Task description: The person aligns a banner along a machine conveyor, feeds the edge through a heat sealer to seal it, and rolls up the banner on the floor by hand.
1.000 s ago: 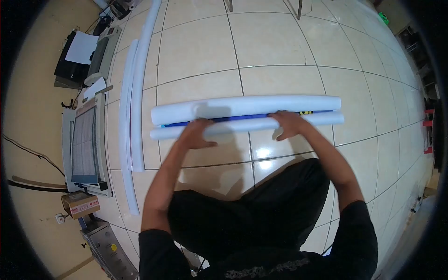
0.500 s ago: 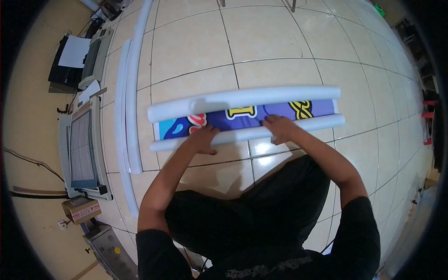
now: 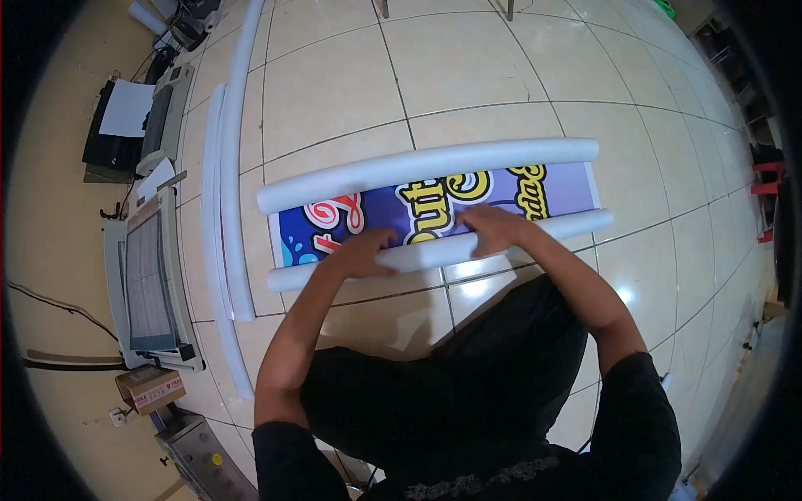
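A printed banner lies on the tiled floor, rolled at both long edges, its purple and blue strip with yellow and red lettering showing between the rolls. The far roll is white and curves slightly. Across the near roll rest both hands. My left hand lies over its left-centre part, fingers apart, thumb on the near side. To the right, my right hand touches the same roll, fingers spread with their tips on the print and the thumb lower down.
Long white rolls lie on the floor at the left. Beyond them are a paper trimmer, a grey machine, a cardboard box and a metal case. Two thin legs stand at the top; a red stool is far right.
The two rolls have moved apart, and much more of the coloured print shows between them. Both hands have stayed at the near roll, which lies slightly lower in view.
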The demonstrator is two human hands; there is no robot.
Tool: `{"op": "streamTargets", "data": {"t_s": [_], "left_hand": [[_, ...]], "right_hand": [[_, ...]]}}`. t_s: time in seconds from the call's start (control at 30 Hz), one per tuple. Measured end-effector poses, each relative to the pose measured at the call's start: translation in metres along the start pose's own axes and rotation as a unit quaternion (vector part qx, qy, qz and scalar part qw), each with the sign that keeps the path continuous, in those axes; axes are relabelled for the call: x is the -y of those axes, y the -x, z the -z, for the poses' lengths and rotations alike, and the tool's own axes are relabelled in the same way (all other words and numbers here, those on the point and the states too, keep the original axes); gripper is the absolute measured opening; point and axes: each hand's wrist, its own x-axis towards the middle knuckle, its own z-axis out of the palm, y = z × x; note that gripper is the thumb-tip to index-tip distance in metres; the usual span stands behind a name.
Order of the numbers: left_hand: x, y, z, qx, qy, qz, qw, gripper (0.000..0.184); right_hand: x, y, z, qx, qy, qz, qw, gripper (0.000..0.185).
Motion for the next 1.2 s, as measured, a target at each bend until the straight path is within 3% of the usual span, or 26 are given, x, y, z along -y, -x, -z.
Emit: {"op": "streamTargets", "data": {"t_s": [0.03,0.07,0.13,0.17,0.2,0.27,0.33,0.4,0.47,0.5,0.53,0.6,0.63,0.67,0.7,0.73,0.77,0.83,0.87,0.9,0.93,1.0,1.03,1.1,1.13,1.2], "left_hand": [[0.009,0.005,-0.022,-0.011,-0.121,-0.088,0.989,0.055],[0.020,0.003,-0.037,-0.009,-0.116,-0.084,0.990,0.055],[0.010,0.000,-0.038,0.196,-0.108,-0.036,0.974,0.065],[0.008,-0.005,-0.032,0.236,-0.094,0.001,0.967,0.068],[-0.001,-0.001,-0.024,0.237,-0.096,-0.002,0.967,0.068],[-0.013,0.003,-0.013,0.038,-0.012,-0.034,0.999,0.054],[-0.006,0.000,-0.022,0.074,-0.047,-0.038,0.995,0.059],[0.011,-0.007,-0.035,0.147,-0.127,-0.047,0.980,0.069],[0.031,-0.011,-0.029,0.094,-0.074,-0.041,0.992,0.072],[0.021,-0.007,-0.019,0.037,-0.062,-0.039,0.997,0.065],[0.011,-0.004,-0.013,-0.020,-0.045,-0.036,0.998,0.059],[-0.002,0.000,-0.028,0.053,-0.111,-0.030,0.992,0.059],[0.004,-0.006,-0.033,0.136,-0.097,-0.017,0.986,0.068],[0.012,-0.016,-0.031,0.211,-0.087,-0.004,0.974,0.078],[0.029,-0.019,-0.029,0.123,-0.026,-0.026,0.992,0.081],[0.026,-0.019,-0.025,0.125,-0.029,-0.027,0.991,0.081],[0.022,-0.020,-0.024,0.073,-0.067,-0.042,0.994,0.075],[0.011,-0.013,-0.041,-0.037,-0.187,-0.061,0.980,0.068],[0.009,-0.014,-0.048,-0.032,-0.179,-0.059,0.982,0.068],[0.006,-0.022,-0.041,0.124,-0.177,-0.015,0.976,0.075],[0.004,-0.030,-0.030,0.271,-0.177,0.028,0.946,0.082],[0.017,-0.029,-0.023,0.225,-0.127,0.026,0.966,0.077],[0.016,-0.024,-0.020,0.141,-0.132,-0.016,0.981,0.073],[0.007,-0.014,-0.040,0.025,-0.221,-0.040,0.974,0.066],[0.003,-0.010,-0.050,0.031,-0.212,-0.038,0.976,0.066],[0.002,-0.022,-0.041,0.231,-0.209,-0.019,0.950,0.071]], "right_hand": [[0.005,0.008,-0.012,0.003,0.094,0.030,0.995,0.059],[0.010,0.013,-0.021,0.010,0.182,0.061,0.981,0.057],[0.002,0.003,-0.022,0.061,0.122,0.054,0.989,0.057],[-0.003,-0.003,-0.019,0.107,0.062,0.043,0.991,0.058],[-0.007,-0.006,-0.017,0.154,0.000,0.031,0.988,0.058],[0.001,0.003,0.003,-0.020,0.093,0.042,0.995,0.058],[0.011,0.005,-0.024,0.047,0.205,0.071,0.975,0.058],[-0.011,-0.005,-0.050,0.003,0.258,0.108,0.960,0.060],[-0.006,-0.011,-0.018,0.199,0.027,-0.041,0.979,0.059],[0.002,0.001,-0.003,0.045,0.078,-0.016,0.996,0.054],[0.001,0.004,-0.006,0.044,0.079,-0.019,0.996,0.054],[0.008,0.012,-0.028,0.023,0.235,0.063,0.970,0.053],[0.008,0.005,-0.032,0.115,0.217,0.041,0.968,0.055],[-0.001,-0.006,-0.023,0.111,0.220,0.043,0.968,0.055],[-0.014,-0.016,-0.014,0.117,0.116,0.029,0.986,0.056],[-0.001,-0.016,0.002,0.121,0.009,0.012,0.993,0.058],[0.010,-0.003,0.016,0.015,0.021,-0.033,0.999,0.057],[0.003,-0.006,-0.012,0.011,0.132,0.011,0.991,0.058],[-0.001,-0.006,-0.033,0.010,0.234,0.063,0.970,0.060],[0.013,-0.013,-0.032,0.148,0.204,-0.018,0.968,0.065],[0.005,-0.016,-0.030,0.204,0.202,0.077,0.955,0.068],[0.004,-0.026,-0.009,0.186,0.068,-0.011,0.980,0.065],[0.022,-0.011,0.006,0.024,0.094,-0.017,0.995,0.064],[0.009,-0.012,-0.035,0.019,0.144,0.020,0.989,0.064],[0.011,-0.007,-0.053,0.021,0.190,0.063,0.980,0.063],[0.005,-0.013,-0.038,0.057,0.136,0.043,0.988,0.062]]}}
